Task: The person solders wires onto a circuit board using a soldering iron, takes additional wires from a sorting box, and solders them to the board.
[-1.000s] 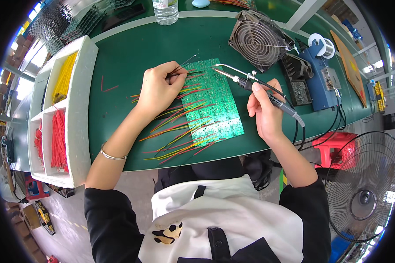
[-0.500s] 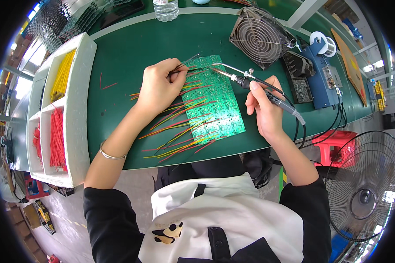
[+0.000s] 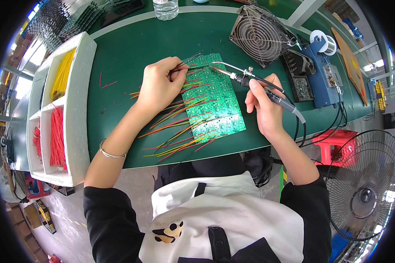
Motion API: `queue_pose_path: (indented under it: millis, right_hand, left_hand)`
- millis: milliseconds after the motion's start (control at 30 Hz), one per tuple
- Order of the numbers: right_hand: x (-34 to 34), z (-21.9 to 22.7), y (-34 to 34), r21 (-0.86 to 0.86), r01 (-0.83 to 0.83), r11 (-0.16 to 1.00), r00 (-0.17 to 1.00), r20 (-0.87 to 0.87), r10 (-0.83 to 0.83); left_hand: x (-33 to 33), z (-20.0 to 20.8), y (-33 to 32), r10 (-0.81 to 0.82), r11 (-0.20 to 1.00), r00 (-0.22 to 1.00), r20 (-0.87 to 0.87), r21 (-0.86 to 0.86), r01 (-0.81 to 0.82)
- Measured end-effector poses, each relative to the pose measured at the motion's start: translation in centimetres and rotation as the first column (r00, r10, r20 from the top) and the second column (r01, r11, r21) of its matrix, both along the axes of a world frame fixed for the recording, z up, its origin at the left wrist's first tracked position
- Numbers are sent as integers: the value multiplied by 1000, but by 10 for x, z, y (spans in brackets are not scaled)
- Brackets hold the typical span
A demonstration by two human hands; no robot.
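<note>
A green circuit board panel lies on the bench, with red, yellow and black wires sticking out from its left side. At its far left edge, my left hand is closed in a pinch on thin black wires. One black wire reaches from these fingers over the board toward the iron's tip. My right hand grips a soldering iron with a thin metal feed tube along it. The tip is at the board's upper part; whether it touches cannot be made out.
A white foam box with yellow and red wires stands left. A square fan, a blue soldering station and a solder spool stand at the far right. A bottle is at the back. Loose red wires lie on the bench.
The iron's tip and the board have shifted very slightly away from me. Both hands keep their grips in nearly the same places.
</note>
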State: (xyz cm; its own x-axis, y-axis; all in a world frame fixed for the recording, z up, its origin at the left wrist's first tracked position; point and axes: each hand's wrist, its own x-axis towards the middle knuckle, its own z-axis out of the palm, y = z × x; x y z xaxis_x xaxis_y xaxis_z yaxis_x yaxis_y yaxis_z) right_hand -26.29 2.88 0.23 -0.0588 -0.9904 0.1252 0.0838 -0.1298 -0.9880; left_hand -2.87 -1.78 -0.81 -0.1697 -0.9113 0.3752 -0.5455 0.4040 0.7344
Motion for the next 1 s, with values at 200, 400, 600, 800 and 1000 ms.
queue_pose_path:
  millis: [200,400,600,800,1000]
  right_hand:
    - [-2,1,1,0,2,1000,1000,-13,-2]
    - [-1,0,1,1,-2,1000,1000,-21,2]
    - [-1,1,1,-4,8,1000,999,37,-8]
    - [-6,-1,1,-10,10,1000,995,103,-9]
    - [-16,2,1,-78,196,978,969,171,-180]
  left_hand:
    - [-2,0,-1,-14,1000,1000,0,-4,14]
    - [-2,-1,0,-13,1000,1000,2,-14,13]
    - [-2,0,0,-9,999,1000,3,-36,9]
    - [-3,-1,0,-14,998,1000,-17,-67,13]
    - [-3,-1,0,-10,997,1000,-17,-80,8]
